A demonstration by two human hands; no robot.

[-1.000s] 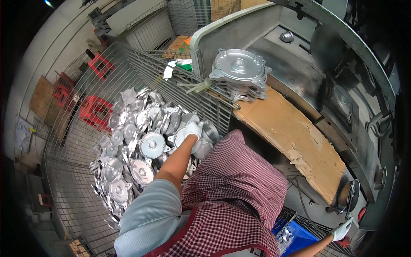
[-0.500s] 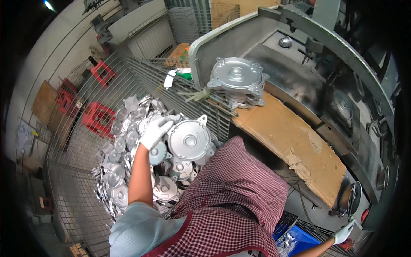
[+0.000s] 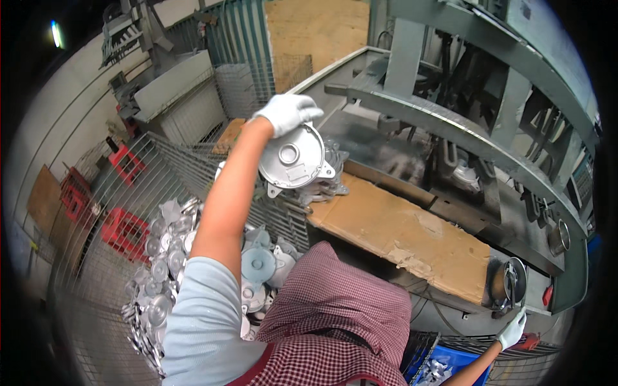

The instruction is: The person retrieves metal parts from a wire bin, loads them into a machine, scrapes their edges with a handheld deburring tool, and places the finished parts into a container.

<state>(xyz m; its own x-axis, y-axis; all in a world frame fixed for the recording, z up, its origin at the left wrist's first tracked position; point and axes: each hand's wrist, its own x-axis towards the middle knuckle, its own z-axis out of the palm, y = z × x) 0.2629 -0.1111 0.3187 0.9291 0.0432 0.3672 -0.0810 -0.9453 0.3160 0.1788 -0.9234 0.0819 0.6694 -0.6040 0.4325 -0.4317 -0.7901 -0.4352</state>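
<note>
My left hand [image 3: 290, 114], in a white glove, grips the upper rim of a round silver metal cover [image 3: 288, 168] with small lugs. The cover is held up tilted, in front of a stack of similar covers [image 3: 331, 177] at the left end of a cardboard-topped ledge, and hides part of it. Below lies a heap of loose silver covers [image 3: 168, 251] in a wire cage. At the lower right my right hand [image 3: 512, 330], also gloved, is closed just below a dark round pot [image 3: 517, 283]; what its fingers hold is too small to tell.
Worn cardboard [image 3: 412, 238] covers the ledge before a grey machine [image 3: 450, 116] with heavy bars. One cover [image 3: 465, 175] sits inside the machine. Wire mesh [image 3: 84, 302] and red plastic stools [image 3: 125, 235] are at left. A blue bin [image 3: 458, 358] with silver parts stands below right.
My left hand has lifted the cover from the heap, up and right to the stack. The whole view has shifted, with the machine's bars lower across it. My right hand stays near the pot.
</note>
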